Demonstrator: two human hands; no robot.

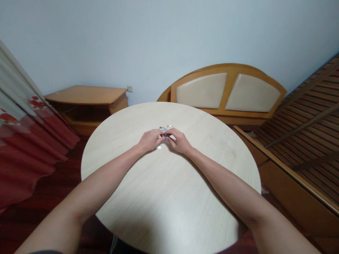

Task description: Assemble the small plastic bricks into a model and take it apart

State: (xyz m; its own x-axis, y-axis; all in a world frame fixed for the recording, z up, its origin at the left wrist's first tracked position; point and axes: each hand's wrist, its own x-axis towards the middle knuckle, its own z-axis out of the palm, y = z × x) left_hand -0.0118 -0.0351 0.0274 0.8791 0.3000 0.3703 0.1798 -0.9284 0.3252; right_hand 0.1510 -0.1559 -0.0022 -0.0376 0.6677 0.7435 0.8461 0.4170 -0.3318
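Both my hands meet at the middle of a round pale wooden table (169, 190). My left hand (149, 140) and my right hand (179, 141) have their fingers curled and pinched around a small stack of cards (166, 128), which lies on the table between them. Only the far edge of the cards shows beyond my fingertips; the rest is hidden under the fingers. A small white bit (159, 147) peeks out below my left hand on the table top.
A low wooden side table (87, 95) stands at the back left by the wall. A wooden headboard with cream pads (227, 91) leans behind the table. A slatted bed frame (304, 127) rises at the right. A red floral curtain (23, 141) hangs at the left.
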